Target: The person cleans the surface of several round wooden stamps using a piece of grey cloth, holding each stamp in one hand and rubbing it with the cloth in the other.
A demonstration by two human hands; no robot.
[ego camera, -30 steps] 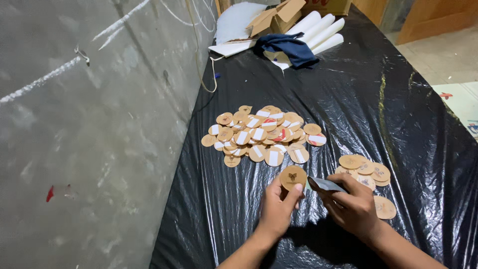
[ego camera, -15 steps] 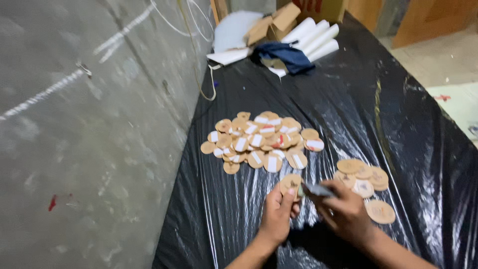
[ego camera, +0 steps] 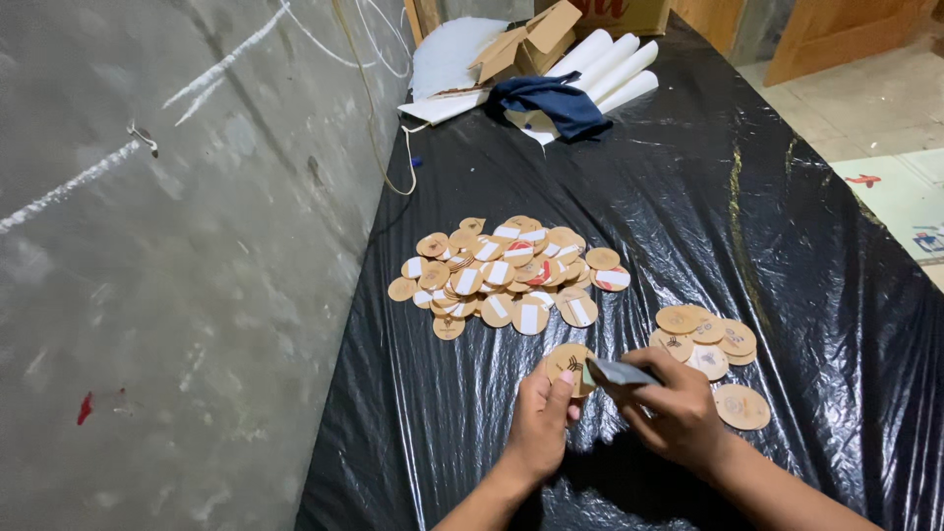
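Note:
My left hand [ego camera: 540, 421] pinches a round brown cardboard disc [ego camera: 567, 364] with a dark print on it, holding it up over the black plastic sheet. Beside it, my right hand [ego camera: 671, 408] grips a small flat grey strip [ego camera: 619, 372] whose end touches the disc's right edge. A big heap of similar discs [ego camera: 506, 274], several with white strips on them, lies just beyond my hands. To the right of my right hand lies a smaller group of printed discs [ego camera: 710, 339], and one single disc [ego camera: 740, 405] sits apart.
The table is covered in black plastic sheet [ego camera: 688, 216]. At its far end lie white rolls [ego camera: 600, 71], a dark blue cloth [ego camera: 551, 101], an open cardboard box [ego camera: 531, 39] and white sheets. A grey concrete wall [ego camera: 147, 246] runs along the left; cords hang there.
My hands have stayed at the near edge of the table. The disc and strip have come closer together, and the view has shifted slightly.

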